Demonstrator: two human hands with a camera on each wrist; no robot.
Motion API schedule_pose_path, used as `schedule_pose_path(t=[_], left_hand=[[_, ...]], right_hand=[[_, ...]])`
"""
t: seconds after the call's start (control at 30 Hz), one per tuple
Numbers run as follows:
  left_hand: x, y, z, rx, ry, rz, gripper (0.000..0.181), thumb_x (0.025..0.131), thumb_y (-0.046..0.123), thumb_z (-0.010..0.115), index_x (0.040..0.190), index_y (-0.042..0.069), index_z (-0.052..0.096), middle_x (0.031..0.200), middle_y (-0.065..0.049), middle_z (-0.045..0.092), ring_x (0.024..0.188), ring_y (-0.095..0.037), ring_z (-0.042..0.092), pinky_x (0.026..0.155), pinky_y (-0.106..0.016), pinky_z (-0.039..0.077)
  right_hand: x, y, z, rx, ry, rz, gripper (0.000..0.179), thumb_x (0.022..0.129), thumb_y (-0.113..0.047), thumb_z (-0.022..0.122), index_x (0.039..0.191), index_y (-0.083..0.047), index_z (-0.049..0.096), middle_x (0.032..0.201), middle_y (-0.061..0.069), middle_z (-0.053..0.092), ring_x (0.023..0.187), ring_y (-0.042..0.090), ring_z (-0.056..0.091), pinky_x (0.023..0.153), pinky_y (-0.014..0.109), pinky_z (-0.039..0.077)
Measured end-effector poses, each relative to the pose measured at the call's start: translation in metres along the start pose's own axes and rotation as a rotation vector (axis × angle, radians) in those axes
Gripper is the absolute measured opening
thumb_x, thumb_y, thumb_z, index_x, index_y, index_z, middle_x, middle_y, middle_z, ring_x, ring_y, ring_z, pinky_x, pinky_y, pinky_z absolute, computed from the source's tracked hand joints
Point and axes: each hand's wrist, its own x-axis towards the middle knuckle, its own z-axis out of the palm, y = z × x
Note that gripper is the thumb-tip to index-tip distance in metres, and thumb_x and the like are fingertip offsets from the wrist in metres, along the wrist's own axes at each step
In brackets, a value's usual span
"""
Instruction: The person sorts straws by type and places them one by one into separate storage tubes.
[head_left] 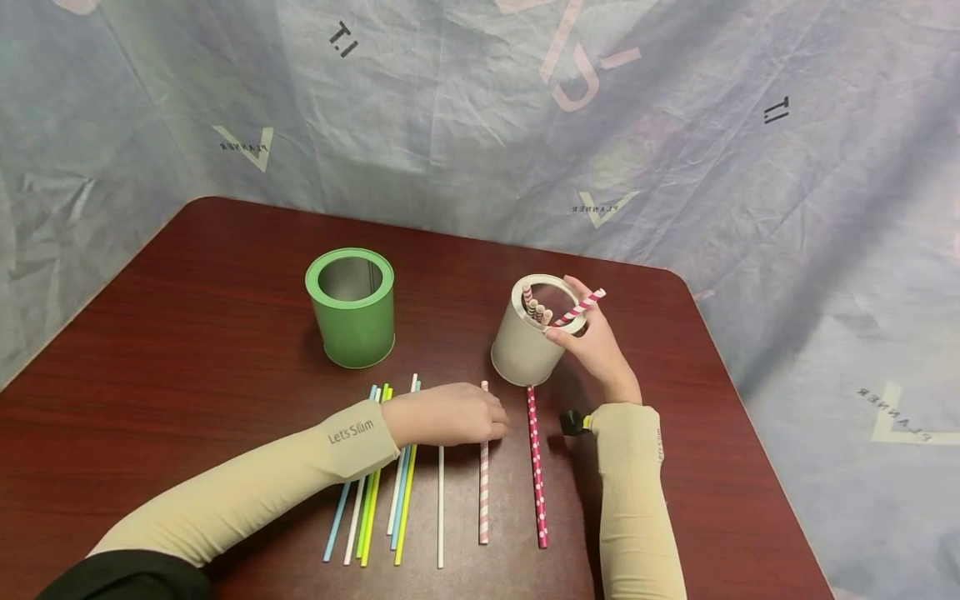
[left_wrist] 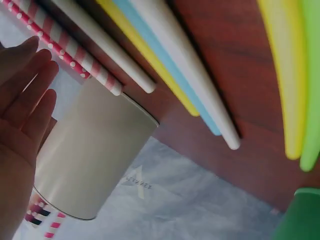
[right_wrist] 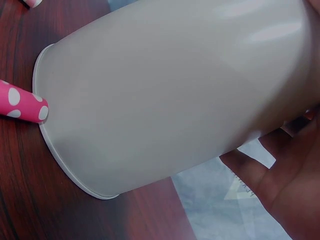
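Black sleeve [head_left: 135, 579] is nearest the cam, front-L of the wht can [head_left: 528, 354]. Can stands on the dk red tbl [head_left: 165, 333], w/ R hand [head_left: 600, 354] at its R side: thumb & fingers spread round the rim, red-striped straw [head_left: 581, 307] leaning out betw. them. More patterned straws [head_left: 536, 312] inside can. L hand [head_left: 450, 414] is front-L of can, over pale pink-striped straw [head_left: 483, 492]; fingers relaxed, close tog., can't tell if touching it. Dotted straw [head_left: 536, 475] runs fwd from can's base. Wht/yellow/blue/green straws [head_left: 367, 517] front-L of can; green can [head_left: 356, 333] well L.
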Motion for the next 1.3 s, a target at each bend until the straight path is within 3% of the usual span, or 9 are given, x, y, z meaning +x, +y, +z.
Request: schedule_pose_path(t=[0.2,0.43,0.73,1.03,1.3], left_hand=[[0.002,0.006,0.004,0.142,0.035,0.046,0.016,0.09,0.013,0.058,0.082,0.022,0.067,0.085,0.013,0.065,0.085,-0.008,0.061,0.081,-0.021,0.051],[0.004,0.011,0.009,0.172,0.048,0.1,0.016,0.091,0.017,0.057,0.083,0.024,0.068,0.086,0.014,0.066,0.086,-0.008,0.062,0.088,-0.021,0.049],[0.004,0.013,0.012,0.182,0.058,0.102,0.017,0.092,0.018,0.057,0.082,0.025,0.069,0.084,0.013,0.065,0.084,-0.009,0.061,0.09,-0.021,0.049],[0.001,0.01,0.009,0.099,0.05,0.08,0.013,0.092,0.014,0.057,0.088,0.022,0.066,0.09,0.013,0.065,0.085,-0.008,0.061,0.085,-0.021,0.05],[-0.001,0.004,0.005,-0.086,0.048,0.024,0.015,0.09,0.006,0.058,0.098,0.018,0.062,0.096,0.009,0.066,0.091,-0.007,0.063,0.077,-0.023,0.052]], right_hand=[[-0.001,-0.002,0.0,0.0,0.008,0.005,0.086,0.079,-0.001,0.07,0.152,-0.015,0.028,0.146,0.014,0.042,0.115,0.003,0.045,0.095,0.009,0.036],[-0.001,-0.001,0.0,0.0,0.008,0.002,0.085,0.079,0.0,0.07,0.152,-0.014,0.028,0.146,0.015,0.042,0.115,0.002,0.046,0.095,0.009,0.037],[-0.001,0.0,0.0,0.005,0.01,-0.007,0.085,0.079,0.0,0.07,0.152,-0.014,0.028,0.146,0.015,0.042,0.116,0.001,0.046,0.096,0.009,0.036],[0.0,0.0,0.001,0.008,0.012,0.004,0.086,0.078,0.001,0.07,0.152,-0.014,0.028,0.147,0.014,0.041,0.114,0.001,0.046,0.095,0.01,0.036],[0.001,0.002,0.001,0.025,0.004,0.004,0.086,0.079,0.002,0.069,0.152,-0.013,0.027,0.146,0.014,0.042,0.114,0.0,0.047,0.095,0.009,0.037]])
